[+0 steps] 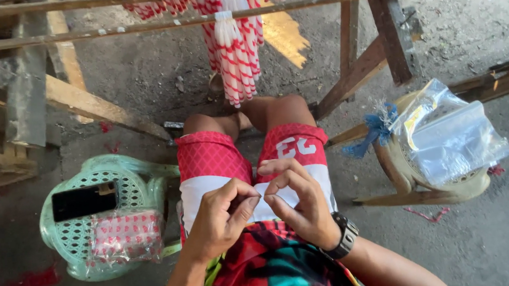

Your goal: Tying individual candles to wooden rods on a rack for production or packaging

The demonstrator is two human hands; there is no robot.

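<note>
Head view, hands: left hand (221,211) and right hand (297,198) meet fingertip to fingertip over the lap, pinched together on something too small to make out.
Handling: probably light, thin and soft; best held at the very tips.
Beyond the fingertips: red-and-white candles (237,57) hang from a wooden rail (131,28).
Left of the fingers: green stool (139,173) holding a phone (84,201) and a packet of red pieces (125,236).
Right of the fingers: tan stool (394,170) with clear plastic bags (453,136), contents unclear.

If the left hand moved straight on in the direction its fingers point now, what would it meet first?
The left hand points toward the right hand, so it would probably meet those fingertips first. They are nearly touching already, over the lap; whether anything small lies pinched between them cannot be seen.
</note>
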